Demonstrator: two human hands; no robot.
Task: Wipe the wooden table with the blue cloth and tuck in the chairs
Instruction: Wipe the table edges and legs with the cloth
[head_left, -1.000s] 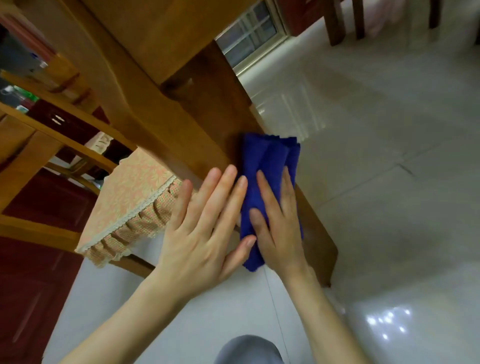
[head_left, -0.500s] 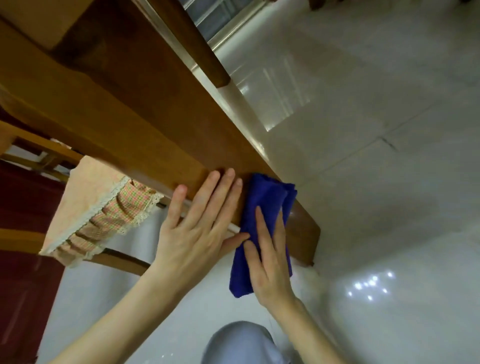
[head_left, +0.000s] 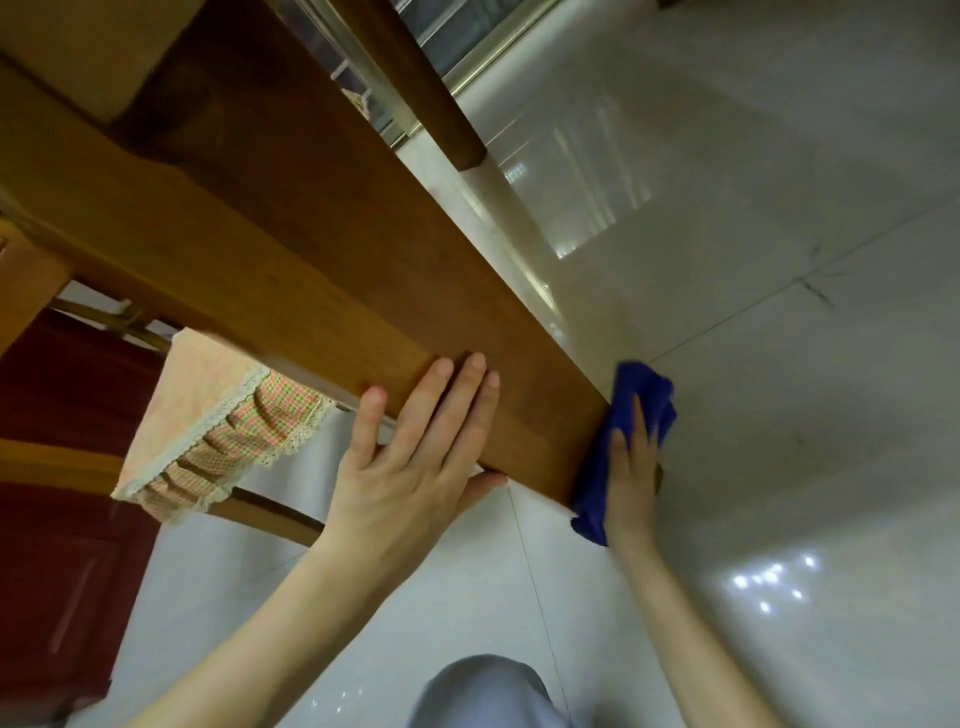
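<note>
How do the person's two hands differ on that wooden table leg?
The left hand lies bare on the wood, while the right hand has the blue cloth under it. The left hand rests on the broad near face of the table leg; the right hand presses against its far side, near the foot. Both have straight fingers and work on the same leg.

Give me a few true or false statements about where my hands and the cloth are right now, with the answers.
1. The blue cloth is against the wooden table leg. True.
2. The left hand holds the cloth. False: the right hand presses it with straight fingers, and the left lies flat on the leg.
3. A chair cushion with a checked frill sits left of the leg. True.
4. The floor is carpeted. False: it is glossy pale tile.
</note>
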